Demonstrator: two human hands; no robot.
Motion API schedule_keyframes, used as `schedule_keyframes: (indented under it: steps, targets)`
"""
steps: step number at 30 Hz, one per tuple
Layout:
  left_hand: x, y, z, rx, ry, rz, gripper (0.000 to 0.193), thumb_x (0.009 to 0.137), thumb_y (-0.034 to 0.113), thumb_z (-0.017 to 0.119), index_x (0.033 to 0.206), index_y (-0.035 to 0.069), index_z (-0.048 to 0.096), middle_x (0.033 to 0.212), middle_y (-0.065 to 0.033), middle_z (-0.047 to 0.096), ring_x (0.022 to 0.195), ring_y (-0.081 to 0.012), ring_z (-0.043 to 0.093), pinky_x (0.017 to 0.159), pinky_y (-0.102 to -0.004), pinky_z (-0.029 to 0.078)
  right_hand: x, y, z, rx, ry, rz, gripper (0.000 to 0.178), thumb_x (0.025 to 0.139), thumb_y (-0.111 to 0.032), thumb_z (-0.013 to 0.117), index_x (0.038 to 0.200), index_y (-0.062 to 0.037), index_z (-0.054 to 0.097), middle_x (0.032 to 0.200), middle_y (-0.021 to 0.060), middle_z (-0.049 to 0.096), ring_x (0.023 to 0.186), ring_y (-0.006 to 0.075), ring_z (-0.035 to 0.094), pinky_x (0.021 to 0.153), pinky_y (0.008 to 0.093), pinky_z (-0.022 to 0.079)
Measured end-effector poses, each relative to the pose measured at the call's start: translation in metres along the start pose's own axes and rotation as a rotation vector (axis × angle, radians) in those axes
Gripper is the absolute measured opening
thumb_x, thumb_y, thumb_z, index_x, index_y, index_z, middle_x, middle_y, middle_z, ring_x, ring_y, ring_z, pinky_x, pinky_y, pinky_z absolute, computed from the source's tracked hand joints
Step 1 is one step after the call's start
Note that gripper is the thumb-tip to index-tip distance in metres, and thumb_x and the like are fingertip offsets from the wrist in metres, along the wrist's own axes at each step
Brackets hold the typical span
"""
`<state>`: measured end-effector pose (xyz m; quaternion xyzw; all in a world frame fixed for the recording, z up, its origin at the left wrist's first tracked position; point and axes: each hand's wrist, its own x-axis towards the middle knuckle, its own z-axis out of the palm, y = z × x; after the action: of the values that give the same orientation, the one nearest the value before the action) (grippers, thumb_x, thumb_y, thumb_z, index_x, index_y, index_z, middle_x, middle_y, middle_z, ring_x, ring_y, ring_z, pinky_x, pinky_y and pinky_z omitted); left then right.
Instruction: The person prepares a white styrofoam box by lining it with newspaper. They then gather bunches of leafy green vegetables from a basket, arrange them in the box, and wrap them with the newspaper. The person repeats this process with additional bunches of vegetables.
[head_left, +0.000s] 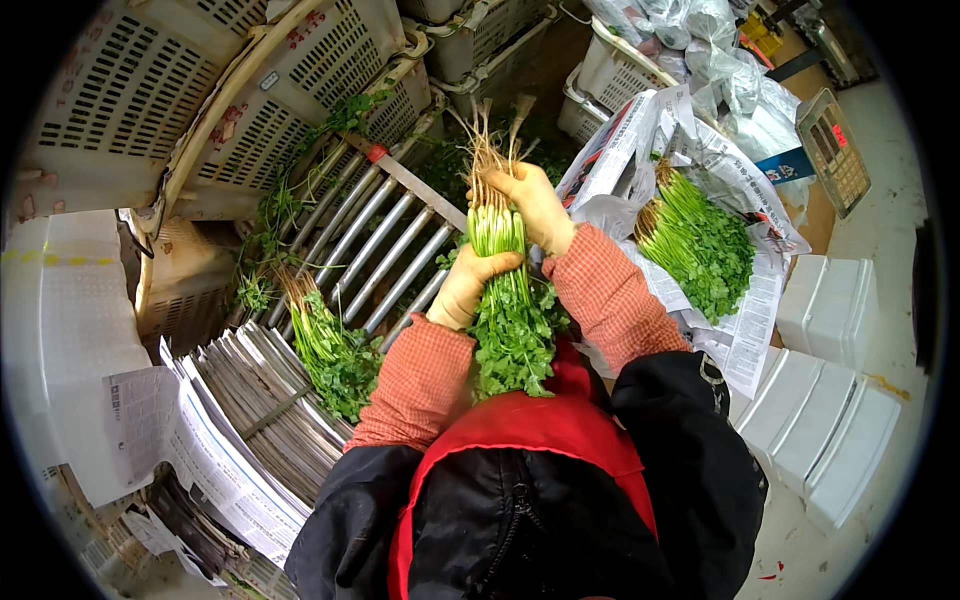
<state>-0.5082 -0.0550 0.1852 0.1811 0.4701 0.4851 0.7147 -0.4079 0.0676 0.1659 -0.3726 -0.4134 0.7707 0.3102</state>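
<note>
A bunch of leafy green herb, like cilantro or Chinese celery [497,235], is upright in front of me, roots at the far end and leaves toward my red apron. My left hand [468,284], in a pale yellow glove, wraps round its stems from the left. Higher up, my right hand [533,205], gloved alike, closes round the stems near the roots. To the left a smaller bunch of the same herb [335,355] rests beside a stack of newspapers [255,400]. More herb bunches [700,245] lie on a newspaper-lined container at the right.
A rack of metal rollers [370,250] stands at the left, with loose stems along it. White slotted crates [300,95] lean behind it. At the right are a scale with a red display [833,150], plastic bags [690,30] and white foam boxes [815,400].
</note>
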Motion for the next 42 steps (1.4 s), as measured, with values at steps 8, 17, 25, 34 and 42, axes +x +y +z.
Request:
schedule_keyframes:
  steps: [8,17,25,34,42]
  targets:
    - [-0.001,-0.008,-0.009,0.037,0.079,0.145,0.04,0.076,0.013,0.069,0.113,0.001,0.058,0.09,-0.0066,0.066,0.08,-0.0161,0.063,0.072,-0.0276,0.052,0.053,-0.02,-0.03,-0.017,0.195,-0.069,0.043,0.094,-0.031,0.057,0.124,0.0002,0.054,0.105,0.0119,0.067,0.087,0.016,0.065,0.078,0.0264,0.051]
    - [-0.001,-0.015,-0.012,0.224,0.245,0.135,0.044,0.073,0.01,0.072,0.114,0.003,0.058,0.099,-0.0009,0.063,0.089,-0.0129,0.059,0.084,-0.0271,0.047,0.017,0.01,-0.012,-0.925,-0.036,-0.469,0.021,0.079,-0.016,0.066,0.095,-0.0021,0.066,0.087,0.0119,0.065,0.082,0.0232,0.063,0.077,0.031,0.049]
    - [-0.012,-0.026,-0.022,0.125,0.264,0.152,0.039,0.076,0.008,0.069,0.114,0.003,0.062,0.102,-0.0016,0.065,0.091,-0.0129,0.06,0.085,-0.0265,0.047,0.048,-0.013,-0.056,-0.58,0.128,-0.178,0.024,0.081,-0.02,0.072,0.099,-0.0039,0.068,0.083,0.0025,0.067,0.071,0.0137,0.058,0.069,0.0283,0.048]
    - [-0.007,-0.02,-0.028,0.084,0.264,0.185,0.036,0.075,0.009,0.069,0.109,0.001,0.061,0.097,-0.002,0.064,0.086,-0.0117,0.057,0.081,-0.0269,0.047,0.008,0.014,-0.017,-0.961,0.082,-0.391,0.014,0.085,-0.013,0.066,0.094,-0.0025,0.064,0.079,0.0109,0.066,0.066,0.0178,0.06,0.063,0.0286,0.049]
    - [-0.034,0.013,-0.02,0.002,0.45,0.36,0.036,0.077,0.012,0.07,0.11,0.002,0.061,0.098,-0.0044,0.064,0.084,-0.0167,0.059,0.077,-0.0294,0.048,-0.022,0.006,-0.007,-0.629,-0.193,-0.202,0.063,0.081,-0.02,0.071,0.136,-0.0036,0.044,0.135,0.0167,0.051,0.12,0.027,0.053,0.101,0.0374,0.042]
